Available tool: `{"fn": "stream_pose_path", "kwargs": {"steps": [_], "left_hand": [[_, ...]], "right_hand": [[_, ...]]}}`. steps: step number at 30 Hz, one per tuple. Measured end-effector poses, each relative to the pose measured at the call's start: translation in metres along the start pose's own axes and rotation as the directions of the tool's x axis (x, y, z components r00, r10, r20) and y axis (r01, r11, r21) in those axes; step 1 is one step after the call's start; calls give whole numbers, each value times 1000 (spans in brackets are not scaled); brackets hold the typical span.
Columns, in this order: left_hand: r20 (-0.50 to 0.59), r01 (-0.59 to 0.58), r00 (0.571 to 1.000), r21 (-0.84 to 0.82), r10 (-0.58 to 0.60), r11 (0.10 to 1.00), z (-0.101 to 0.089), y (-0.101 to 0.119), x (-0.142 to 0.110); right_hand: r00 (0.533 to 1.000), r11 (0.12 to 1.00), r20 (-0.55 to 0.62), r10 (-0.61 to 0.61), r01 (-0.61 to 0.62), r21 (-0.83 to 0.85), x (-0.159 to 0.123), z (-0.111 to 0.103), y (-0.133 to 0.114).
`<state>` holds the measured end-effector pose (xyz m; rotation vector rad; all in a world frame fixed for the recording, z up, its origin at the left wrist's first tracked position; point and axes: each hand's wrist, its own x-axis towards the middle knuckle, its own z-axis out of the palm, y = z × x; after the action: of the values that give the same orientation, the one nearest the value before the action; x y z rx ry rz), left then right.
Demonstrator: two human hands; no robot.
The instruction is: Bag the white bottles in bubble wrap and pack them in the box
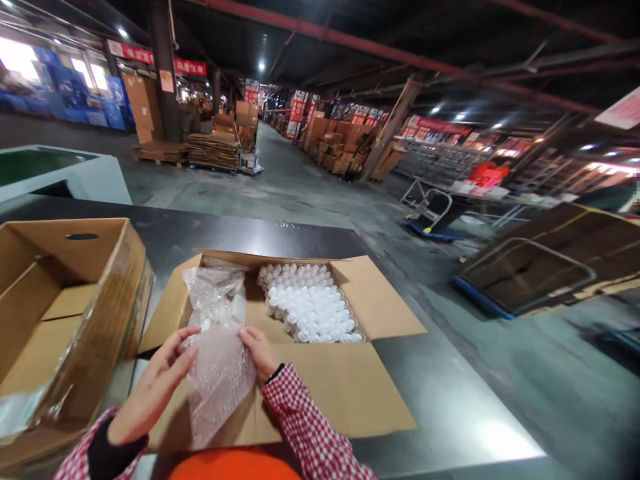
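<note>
A sheet of bubble wrap (220, 383) is lying directly between the hands, over the left part of the open carton (345, 387), its long axis running away from the person. The right hand (259, 352) is pinching its right edge; the left hand (157, 383) is touching its left edge with thumb and fingers parted, and whether it is gripping cannot be told. Packed white cylindrical items (310, 303) are standing to the sheet's right, the right hand being nearer to them. The carton is resting on the dark table (450, 413).

The carton (345, 387) is brown, the sleeves (310, 423) red-and-white checked.
</note>
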<state>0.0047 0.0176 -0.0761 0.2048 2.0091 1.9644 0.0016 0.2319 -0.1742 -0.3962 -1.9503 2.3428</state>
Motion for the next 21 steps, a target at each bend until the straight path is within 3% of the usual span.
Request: {"fn": "stream_pose_path", "kwargs": {"steps": [3,5,8,10,13,15,17,19,21], "left_hand": [[-30,-59,997,143,64,988,2,0,1],[-71,-86,992,252,107,964,7,-2,5],[-130,-114,977,359,171,926,16,-4,10],[-106,-142,972,434,208,889,19,-5,11],[117,-202,979,522,166,828,16,-5,14],[240,-234,963,528,121,816,14,-4,17],[241,-220,965,522,105,824,13,-3,20],[198,-173,977,502,82,847,15,2,24],[176,-120,983,462,41,879,17,8,28]], "right_hand": [[947,937,-158,-279,233,-260,-13,5,-8],[914,866,-22,-404,375,-330,-34,15,-20],[871,842,328,-365,459,-284,-57,32,-33],[872,876,379,-310,417,-243,-53,29,-36],[905,923,386,-180,291,-251,-21,-8,-38],[951,818,296,-85,236,-524,7,-45,-40],[994,543,2,-105,59,-837,31,-81,-41],[948,325,-242,-206,-166,-931,46,-107,-38],[915,252,-326,-238,-266,-931,52,-121,-30]]}}
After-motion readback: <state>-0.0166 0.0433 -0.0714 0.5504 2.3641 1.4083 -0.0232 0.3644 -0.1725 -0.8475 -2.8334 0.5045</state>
